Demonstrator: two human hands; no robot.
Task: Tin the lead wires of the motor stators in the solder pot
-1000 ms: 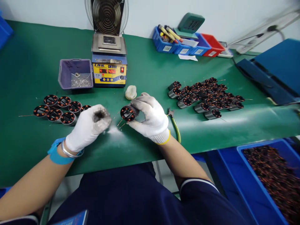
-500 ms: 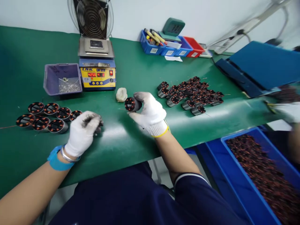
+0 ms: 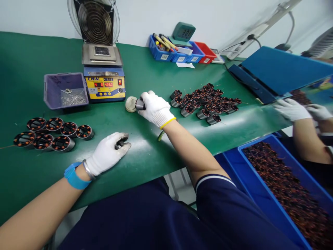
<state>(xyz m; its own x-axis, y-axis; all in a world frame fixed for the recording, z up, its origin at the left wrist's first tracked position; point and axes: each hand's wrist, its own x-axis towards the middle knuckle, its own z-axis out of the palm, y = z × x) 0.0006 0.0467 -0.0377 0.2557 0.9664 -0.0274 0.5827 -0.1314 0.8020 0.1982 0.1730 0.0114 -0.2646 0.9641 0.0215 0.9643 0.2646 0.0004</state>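
My right hand (image 3: 153, 107), in a white glove, grips a metal-cased motor stator (image 3: 140, 104). The stator lies tilted on its side, its end against a small round cream-coloured pot (image 3: 130, 104); whether it touches the contents is hidden. My left hand (image 3: 113, 151), gloved with blackened fingertips, rests low over the green bench with fingers half curled, thumb apart, and nothing visible in it. To its left, several stators (image 3: 61, 143) with copper windings stand in two rows. Right of my right hand is a larger group of stators (image 3: 205, 100).
Behind stands a soldering pot unit (image 3: 105, 88) with a fan (image 3: 97, 22). Left of it is a purple bin (image 3: 47, 92) of metal scraps. Small blue bins (image 3: 161, 55) and a clock (image 3: 184, 32) sit at the back. A blue crate (image 3: 243, 147) of parts and a co-worker's gloved hands (image 3: 293, 108) are right.
My right hand has moved left and brought the stator from beside the cream pot up against it. My left hand has shifted right, away from the left stators, and its pinch has loosened.
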